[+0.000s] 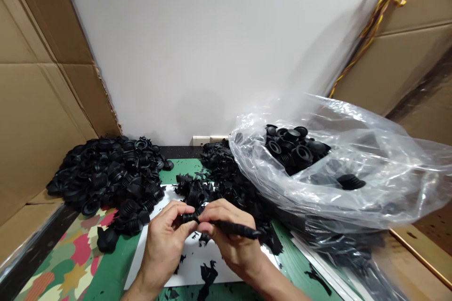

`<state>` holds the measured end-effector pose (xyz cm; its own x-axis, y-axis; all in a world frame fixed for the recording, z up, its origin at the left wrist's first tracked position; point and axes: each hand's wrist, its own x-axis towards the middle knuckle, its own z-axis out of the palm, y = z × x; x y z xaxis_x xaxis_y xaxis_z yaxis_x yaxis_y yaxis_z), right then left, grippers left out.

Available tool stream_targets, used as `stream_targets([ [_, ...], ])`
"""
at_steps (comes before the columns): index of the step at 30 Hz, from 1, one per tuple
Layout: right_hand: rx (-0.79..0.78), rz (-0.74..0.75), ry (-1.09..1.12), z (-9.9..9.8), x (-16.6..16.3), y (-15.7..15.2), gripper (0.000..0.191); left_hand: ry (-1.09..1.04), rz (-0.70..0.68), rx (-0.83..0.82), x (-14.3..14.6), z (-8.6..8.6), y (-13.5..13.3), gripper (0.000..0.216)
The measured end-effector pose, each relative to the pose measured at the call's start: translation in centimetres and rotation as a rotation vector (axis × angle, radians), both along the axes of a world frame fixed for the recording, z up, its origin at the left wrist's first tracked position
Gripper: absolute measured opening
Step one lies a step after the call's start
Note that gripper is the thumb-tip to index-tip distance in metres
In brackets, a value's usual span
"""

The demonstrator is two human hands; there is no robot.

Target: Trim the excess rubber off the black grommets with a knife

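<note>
In the head view, the left hand (164,237) is shown with its grip closed, one small ribbed black part (190,217) being pinched between thumb and fingertips. The right hand (229,235) is also closed, around one black-handled tool (236,229); its tip, at the part, is too small to make out.

One clear plastic bag (370,204) is seen to the right of the grips, with many black parts inside, one lying apart. One large pile of black parts (113,174) is heaped to the left, and one heap of black scraps (240,193) beyond the right grip; overlapping pieces cannot be counted. One white sheet (192,268) is spread beneath the hands on the green counter (106,277).

Both forearms are angled inward from the bottom edge, the hands brought together, nearly touching.
</note>
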<state>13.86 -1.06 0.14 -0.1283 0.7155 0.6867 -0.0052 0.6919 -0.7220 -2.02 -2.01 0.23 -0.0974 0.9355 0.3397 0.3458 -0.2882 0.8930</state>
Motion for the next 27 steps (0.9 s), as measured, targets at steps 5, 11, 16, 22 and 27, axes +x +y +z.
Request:
stream_targets([
  [5,0.002,-0.243,0.127,-0.3,0.8,0.9,0.010,-0.005,-0.001,0.008,0.3,0.2,-0.1,0.010],
  [11,-0.373,0.047,0.379,-0.2,1.2,1.6,0.009,-0.031,0.039,-0.013,0.2,0.3,0.0,0.009],
  [16,-0.456,0.198,0.380,0.2,0.5,1.1,0.011,0.001,0.036,0.007,0.1,0.3,0.0,0.008],
  [22,-0.445,0.170,0.318,-0.1,0.2,0.8,0.011,-0.005,0.026,0.011,0.2,0.4,0.0,0.007],
  [27,-0.491,0.211,0.363,-0.2,0.2,0.9,0.014,-0.002,0.024,0.007,0.1,0.3,0.0,0.007],
])
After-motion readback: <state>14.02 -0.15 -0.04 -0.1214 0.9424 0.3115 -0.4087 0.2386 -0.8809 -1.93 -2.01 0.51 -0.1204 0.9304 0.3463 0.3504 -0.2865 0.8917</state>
